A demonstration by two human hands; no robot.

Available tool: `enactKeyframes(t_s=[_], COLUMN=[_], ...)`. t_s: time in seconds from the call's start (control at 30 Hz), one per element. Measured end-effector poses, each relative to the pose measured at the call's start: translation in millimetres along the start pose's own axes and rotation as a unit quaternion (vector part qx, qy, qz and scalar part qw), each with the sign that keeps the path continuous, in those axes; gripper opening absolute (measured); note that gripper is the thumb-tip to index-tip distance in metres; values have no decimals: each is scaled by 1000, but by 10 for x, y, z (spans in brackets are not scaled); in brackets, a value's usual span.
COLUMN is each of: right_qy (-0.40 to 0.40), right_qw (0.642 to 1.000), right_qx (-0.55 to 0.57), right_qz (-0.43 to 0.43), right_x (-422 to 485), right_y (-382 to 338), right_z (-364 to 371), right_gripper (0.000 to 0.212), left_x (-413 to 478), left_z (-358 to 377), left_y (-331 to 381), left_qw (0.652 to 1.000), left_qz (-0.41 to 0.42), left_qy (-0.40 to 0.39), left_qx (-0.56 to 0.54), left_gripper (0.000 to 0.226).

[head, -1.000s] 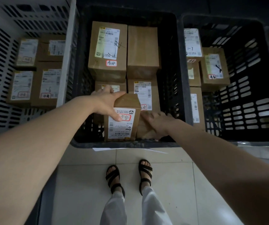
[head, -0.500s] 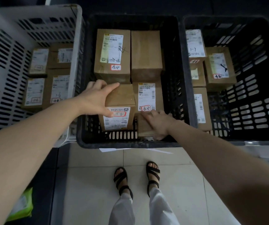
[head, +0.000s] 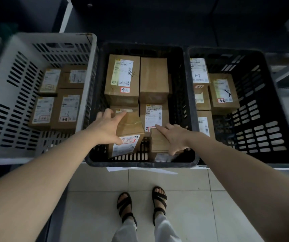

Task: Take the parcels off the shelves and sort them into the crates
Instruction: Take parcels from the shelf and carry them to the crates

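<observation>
Mid-placement I reckon: left hand (head: 108,127) grips the tilted parcel (head: 130,124), right hand (head: 174,137) clutches a smaller parcel (head: 158,143), next both want seating flat in the middle crate (head: 140,162), near end.

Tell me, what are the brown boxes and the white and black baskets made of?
The parcels look like brown cardboard: dull, slightly creased faces, with glossy tape and white paper labels stuck on. The white crate and the black crate are probably hard plastic: smooth walls with neat moulded slots.
</observation>
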State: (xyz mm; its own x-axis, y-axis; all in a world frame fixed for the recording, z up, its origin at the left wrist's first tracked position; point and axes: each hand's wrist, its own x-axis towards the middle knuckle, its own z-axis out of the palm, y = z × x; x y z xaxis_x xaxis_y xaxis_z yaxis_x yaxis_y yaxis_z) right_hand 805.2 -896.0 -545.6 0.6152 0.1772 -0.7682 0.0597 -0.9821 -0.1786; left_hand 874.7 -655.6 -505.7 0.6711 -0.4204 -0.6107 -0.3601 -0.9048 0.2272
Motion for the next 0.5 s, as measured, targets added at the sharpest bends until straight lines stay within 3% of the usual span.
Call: enactKeyframes(t_s=[0.33, 0.5], right_qy=[83, 85], right_qw=[995, 993], right_qx=[-52, -68], right_qz=[21, 34], right_x=[197, 203], right_y=[-226, -180], right_z=[218, 254], right_gripper=[113, 113], left_x=[53, 130], left_z=[236, 263], left_y=[-16, 5], left_qw=[999, 997], left_qz=[-17, -21], left_qy=[27, 67], left_qx=[-39, -44], left_gripper=[106, 106])
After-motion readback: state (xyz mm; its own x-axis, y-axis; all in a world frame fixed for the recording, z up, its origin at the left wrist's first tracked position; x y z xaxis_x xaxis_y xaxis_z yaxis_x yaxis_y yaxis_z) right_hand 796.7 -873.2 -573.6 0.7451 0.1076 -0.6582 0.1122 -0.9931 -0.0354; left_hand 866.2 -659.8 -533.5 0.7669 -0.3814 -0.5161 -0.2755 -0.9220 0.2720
